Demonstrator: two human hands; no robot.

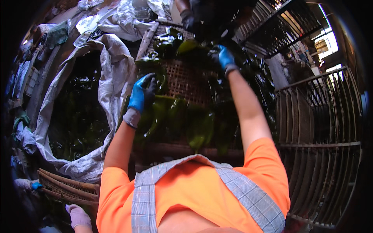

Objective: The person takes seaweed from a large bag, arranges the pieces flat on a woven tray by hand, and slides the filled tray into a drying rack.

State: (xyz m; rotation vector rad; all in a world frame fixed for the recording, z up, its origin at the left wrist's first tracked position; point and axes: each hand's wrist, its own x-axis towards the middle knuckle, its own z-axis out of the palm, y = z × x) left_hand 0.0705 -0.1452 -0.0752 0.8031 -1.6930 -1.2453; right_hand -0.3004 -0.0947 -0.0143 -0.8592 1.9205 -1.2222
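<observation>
A woven bamboo rack [182, 79] lies in front of me, its lattice bare in the middle. Glossy wet green leaves [175, 120], broad like seaweed, cover its near part and hang over the front edge; more lie on the far and right parts. My left hand [142, 93], in a blue and black glove, is at the rack's left side beside the leaves, thumb and fingers apart, with nothing seen between them. My right hand [224, 58], gloved alike, reaches to the far right among dark leaves. Its dark fingertips blend into them, so any grip is hidden.
At left stands a large white sack [110, 73], open, with dark green leaves inside. Slatted racks [318, 112] stand at right. Across from me is another person's dark-gloved hand [188, 19]. At lower left, another person's pale-gloved hand [77, 216] is near a woven rack [68, 186].
</observation>
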